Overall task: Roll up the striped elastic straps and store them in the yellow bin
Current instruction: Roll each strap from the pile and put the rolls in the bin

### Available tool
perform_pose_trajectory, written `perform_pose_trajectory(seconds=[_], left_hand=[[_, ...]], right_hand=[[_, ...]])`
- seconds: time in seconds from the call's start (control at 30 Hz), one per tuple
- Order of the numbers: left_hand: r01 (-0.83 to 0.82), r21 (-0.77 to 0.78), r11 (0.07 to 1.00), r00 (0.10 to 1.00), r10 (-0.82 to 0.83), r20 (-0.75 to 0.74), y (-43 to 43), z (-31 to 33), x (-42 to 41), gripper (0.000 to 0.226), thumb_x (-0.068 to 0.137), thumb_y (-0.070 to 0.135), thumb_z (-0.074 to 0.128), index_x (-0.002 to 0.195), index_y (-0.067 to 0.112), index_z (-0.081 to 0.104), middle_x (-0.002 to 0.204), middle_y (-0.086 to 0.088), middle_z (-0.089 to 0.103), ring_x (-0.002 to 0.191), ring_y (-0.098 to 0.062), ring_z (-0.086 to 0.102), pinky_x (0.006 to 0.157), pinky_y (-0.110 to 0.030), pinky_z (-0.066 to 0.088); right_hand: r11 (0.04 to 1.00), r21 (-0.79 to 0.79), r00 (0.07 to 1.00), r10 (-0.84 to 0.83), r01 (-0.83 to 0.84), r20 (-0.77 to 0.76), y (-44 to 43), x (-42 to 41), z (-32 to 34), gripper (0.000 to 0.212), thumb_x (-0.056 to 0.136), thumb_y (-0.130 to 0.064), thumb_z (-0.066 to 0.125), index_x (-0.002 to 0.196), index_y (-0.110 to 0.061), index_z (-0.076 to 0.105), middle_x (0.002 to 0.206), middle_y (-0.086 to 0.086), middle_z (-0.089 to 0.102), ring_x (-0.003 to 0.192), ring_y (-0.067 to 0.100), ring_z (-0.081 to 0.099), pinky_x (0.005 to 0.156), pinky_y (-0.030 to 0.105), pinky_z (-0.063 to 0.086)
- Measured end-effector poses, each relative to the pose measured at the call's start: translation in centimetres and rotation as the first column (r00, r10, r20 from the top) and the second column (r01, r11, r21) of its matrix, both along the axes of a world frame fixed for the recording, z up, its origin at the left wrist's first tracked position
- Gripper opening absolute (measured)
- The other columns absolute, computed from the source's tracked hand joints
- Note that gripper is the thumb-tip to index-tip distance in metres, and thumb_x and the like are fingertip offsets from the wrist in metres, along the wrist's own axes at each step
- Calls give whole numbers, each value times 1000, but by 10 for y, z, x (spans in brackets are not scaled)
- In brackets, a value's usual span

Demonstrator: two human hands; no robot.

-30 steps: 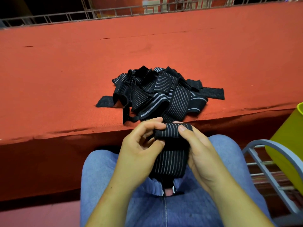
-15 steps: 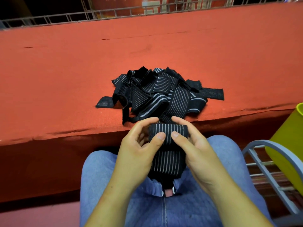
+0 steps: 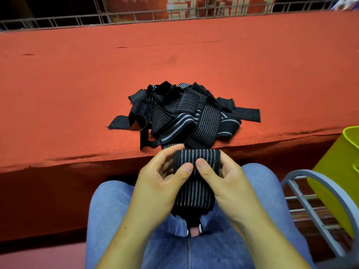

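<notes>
1. The person is sitting at the table [image 3: 77, 84] and working on one strap [image 3: 194, 195], which both hands are holding above the jeans [image 3: 120, 210].
2. The left hand [image 3: 161, 183] is grasping the left end of the roll [image 3: 196, 157], with its fingers curling behind and its thumb pressing on the front.
3. The right hand [image 3: 229, 183] is grasping the right end in the same way, and its thumb is lying just beside the left thumb.
4. The upper part of the strap is sitting wound into a thick cylinder, while a flat tail is hanging down between the wrists onto the lap. This roll is looking about half made, with a fair length waiting to be wound in.
5. The pile [image 3: 184, 113] of other straps is lying tangled on the table near its front edge, just beyond the hands. None of these is looking rolled, and their number is too knotted to count.
6. The bin [image 3: 334, 171] is standing at the right edge of the view beside a grey rail [image 3: 320, 191], well apart from the hands. Only its near side is showing, so whether any rolls are lying inside cannot be told.
7. Most of the task is appearing to lie ahead: finishing this roll, dropping it into the bin, then working through the pile.
</notes>
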State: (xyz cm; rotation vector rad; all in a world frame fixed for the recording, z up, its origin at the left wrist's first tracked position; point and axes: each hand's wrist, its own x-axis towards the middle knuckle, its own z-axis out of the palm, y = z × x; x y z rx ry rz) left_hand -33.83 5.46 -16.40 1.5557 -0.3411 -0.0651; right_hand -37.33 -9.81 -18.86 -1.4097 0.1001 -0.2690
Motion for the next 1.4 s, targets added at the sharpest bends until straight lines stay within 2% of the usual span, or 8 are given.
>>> perform_pose_trajectory(seconds=[0.3, 0.6, 0.77, 0.9, 1.0, 1.1, 1.2, 1.4], left_hand=[[-54, -71, 996, 998, 56, 37, 2, 2, -1, 36, 91, 0, 72, 120, 21, 70, 109, 8, 78, 101, -4, 73, 83, -13, 53], [-38, -78, 996, 995, 45, 94, 1, -2, 0, 42, 89, -8, 71, 116, 25, 69, 114, 1, 74, 109, -11, 70, 90, -20, 53], [14, -24, 1000, 985, -10, 174, 2, -2, -1, 43, 87, -15, 70, 114, 19, 68, 121, 4, 72, 120, -12, 66, 104, -28, 51], [43, 2, 999, 984, -43, 173, 4, -4, -3, 43, 84, -18, 70, 110, 17, 67, 124, 8, 72, 126, -10, 63, 111, -30, 47], [55, 9, 998, 987, -55, 152, 5, -4, -3, 48, 84, -19, 69, 114, 18, 67, 126, 7, 71, 127, -10, 63, 110, -32, 49], [67, 3, 998, 994, -67, 82, 4, -1, -6, 54, 86, -14, 71, 125, 23, 63, 126, 10, 70, 123, -4, 63, 104, -22, 50], [53, -19, 998, 998, -53, -19, 1, -1, -5, 57, 88, -9, 72, 132, 26, 60, 124, 7, 70, 114, 2, 66, 93, -11, 50], [35, -47, 998, 995, -39, -89, 1, -4, -1, 37, 92, 1, 71, 120, 25, 64, 103, 10, 77, 93, -4, 73, 80, -17, 55]], right_hand=[[989, 125, 990, 89, -75, -110, 3, 1, 0, 48, 84, -48, 70, 116, -13, 75, 110, 8, 82, 106, 20, 78, 86, 29, 59], [988, 142, 984, 75, -53, -158, 3, 1, 2, 53, 92, -62, 71, 115, -15, 78, 114, 10, 81, 113, 27, 76, 108, 55, 54], [983, 168, 985, 102, -77, -141, 3, 2, -1, 81, 71, -85, 72, 122, -22, 78, 120, 9, 79, 118, 28, 73, 111, 53, 51], [981, 188, 990, 65, -40, -127, 4, 1, 0, 55, 84, -65, 70, 116, -21, 80, 115, 10, 80, 115, 29, 74, 101, 44, 55], [976, 217, 992, 35, -9, -119, 4, 0, 1, 48, 83, -51, 71, 115, -16, 79, 113, 11, 80, 109, 26, 76, 95, 42, 55], [976, 219, 994, 12, 12, -106, 3, 2, 1, 32, 90, -41, 77, 111, -17, 80, 111, 11, 81, 105, 26, 77, 93, 42, 55], [974, 222, 996, -16, 34, -82, 0, 3, -1, 35, 90, -34, 67, 115, -13, 78, 114, 14, 80, 112, 31, 75, 101, 47, 56], [978, 199, 997, -57, 68, -58, -1, 3, 1, 21, 99, -24, 69, 116, -14, 75, 110, 11, 81, 105, 27, 76, 88, 40, 58]])
